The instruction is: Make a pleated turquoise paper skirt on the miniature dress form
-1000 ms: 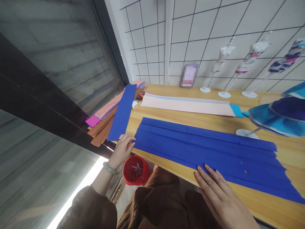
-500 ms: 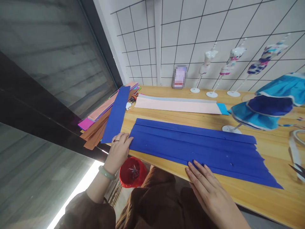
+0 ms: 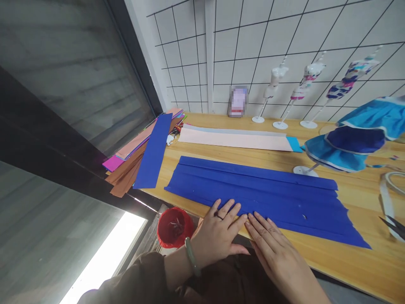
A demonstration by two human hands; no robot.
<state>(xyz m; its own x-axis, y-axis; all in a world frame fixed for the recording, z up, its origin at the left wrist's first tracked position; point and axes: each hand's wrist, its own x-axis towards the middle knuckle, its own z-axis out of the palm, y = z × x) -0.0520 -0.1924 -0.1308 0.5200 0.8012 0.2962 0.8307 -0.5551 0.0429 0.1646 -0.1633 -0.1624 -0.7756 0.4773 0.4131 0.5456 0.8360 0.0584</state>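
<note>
A wide sheet of blue crepe paper (image 3: 253, 190), with long creases and an uneven right end, lies along the front of the wooden table (image 3: 316, 245). My left hand (image 3: 218, 230), with a ring and a pale bangle, rests its spread fingertips on the paper's near edge. Right beside it, my right hand (image 3: 275, 249) lies flat with fingers stretched over the same edge. Neither hand grips anything. Farther left, a narrower blue strip (image 3: 155, 152) lies across a stack of coloured paper sheets (image 3: 126, 160).
A pale pink strip (image 3: 234, 138) lies behind the blue sheet. Small mannequins (image 3: 274, 84) stand by the tiled wall, near a blurred upright card or phone (image 3: 238, 101). A blue dress (image 3: 344, 147) on a stand, white tape (image 3: 386, 198) and scissors (image 3: 394, 226) are rightward. Below hangs a red bin (image 3: 174, 228).
My left hand has moved right along the near edge, from the blue sheet's left end to beside my right hand. My right hand has stayed nearly in place.
</note>
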